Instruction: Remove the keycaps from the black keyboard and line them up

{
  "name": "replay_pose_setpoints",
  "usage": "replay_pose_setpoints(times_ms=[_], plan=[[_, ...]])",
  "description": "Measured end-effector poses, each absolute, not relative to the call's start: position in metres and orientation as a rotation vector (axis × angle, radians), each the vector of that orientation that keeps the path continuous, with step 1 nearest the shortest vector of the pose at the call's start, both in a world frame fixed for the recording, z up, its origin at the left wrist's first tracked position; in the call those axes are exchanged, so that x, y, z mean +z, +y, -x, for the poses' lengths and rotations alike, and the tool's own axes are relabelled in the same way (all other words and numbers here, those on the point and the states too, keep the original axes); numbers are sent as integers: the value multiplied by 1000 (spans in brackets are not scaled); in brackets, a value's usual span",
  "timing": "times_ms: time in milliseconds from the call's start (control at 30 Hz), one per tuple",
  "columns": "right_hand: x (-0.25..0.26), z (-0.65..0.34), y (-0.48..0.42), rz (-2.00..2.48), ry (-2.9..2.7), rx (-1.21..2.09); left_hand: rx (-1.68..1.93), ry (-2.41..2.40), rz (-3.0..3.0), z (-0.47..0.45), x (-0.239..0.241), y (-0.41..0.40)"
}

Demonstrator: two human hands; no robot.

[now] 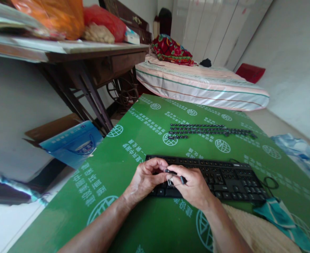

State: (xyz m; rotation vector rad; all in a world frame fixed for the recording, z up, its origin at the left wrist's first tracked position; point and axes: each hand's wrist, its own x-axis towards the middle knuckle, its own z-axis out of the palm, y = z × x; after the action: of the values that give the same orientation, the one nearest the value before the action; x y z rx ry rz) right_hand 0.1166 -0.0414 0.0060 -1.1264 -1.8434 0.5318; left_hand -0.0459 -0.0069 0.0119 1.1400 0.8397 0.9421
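Both hands meet just above the front left part of a black keyboard [234, 181] lying on the table. My left hand [147, 175] is closed, its thumb and index finger pinching a small black keycap [170, 172] at the fingertips. My right hand [193, 184] is closed around a keycap puller [183, 180], whose black end and thin silver wires show between the fingers. The right fingertips also touch the keycap, and fingers hide part of both items. Beyond the keyboard, loose black keycaps [197, 130] lie in several slanting rows.
A green printed cover [123, 158] spreads over the table. At the right lie the keyboard's cable [272, 182], a teal cloth [278, 214] and a beige cloth [244, 228]. Left stands a wooden sewing table [99, 56] with bags; a bed [202, 82] is behind.
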Motion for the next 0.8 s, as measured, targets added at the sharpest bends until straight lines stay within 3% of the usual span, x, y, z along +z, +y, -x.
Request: replay_pose_setpoints(times_ms=[467,800], plan=[[26,-156,-8,1406,-1789,685,897,877,-1172,49,16,-2],[-14,-229,92,1764,-1662,647,860,935,-1218,52,6,1]])
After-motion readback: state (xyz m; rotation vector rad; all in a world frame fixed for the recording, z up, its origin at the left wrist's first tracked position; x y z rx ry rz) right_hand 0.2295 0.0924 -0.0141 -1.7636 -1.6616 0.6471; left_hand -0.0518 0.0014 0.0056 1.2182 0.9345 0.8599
